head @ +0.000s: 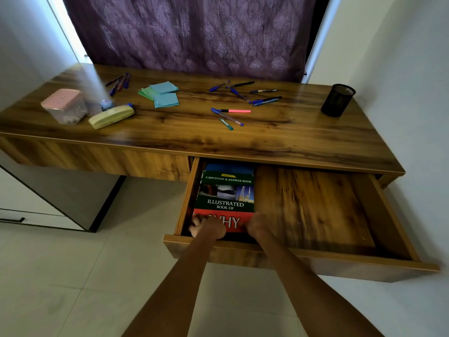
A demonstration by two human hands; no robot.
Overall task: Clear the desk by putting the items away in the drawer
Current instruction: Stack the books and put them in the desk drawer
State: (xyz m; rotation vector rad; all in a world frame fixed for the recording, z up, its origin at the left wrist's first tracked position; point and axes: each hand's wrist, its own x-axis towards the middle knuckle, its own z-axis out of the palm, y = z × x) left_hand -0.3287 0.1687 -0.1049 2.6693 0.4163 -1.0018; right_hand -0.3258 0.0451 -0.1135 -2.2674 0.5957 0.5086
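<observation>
The wooden drawer (pixel 315 210) under the desk stands pulled open. At its left end lies a green and red book (pixel 227 198) titled "Illustrated Book of Why", on top of a blue book (pixel 228 167). My left hand (pixel 206 228) grips the book's near left corner. My right hand (pixel 258 224) holds its near right corner. On the desk top (pixel 194 139) lie several pens (pixel 243 93), a pink highlighter (pixel 237 110), blue and green sticky notes (pixel 161 93), a pale yellow case (pixel 110 116) and a pink-lidded box (pixel 64 105).
A black mesh pen cup (pixel 337 99) stands at the desk's right end. A purple curtain (pixel 194 32) hangs behind the desk. A white cabinet (pixel 36 203) sits low on the left. White wall closes in on the right, tiled floor lies below.
</observation>
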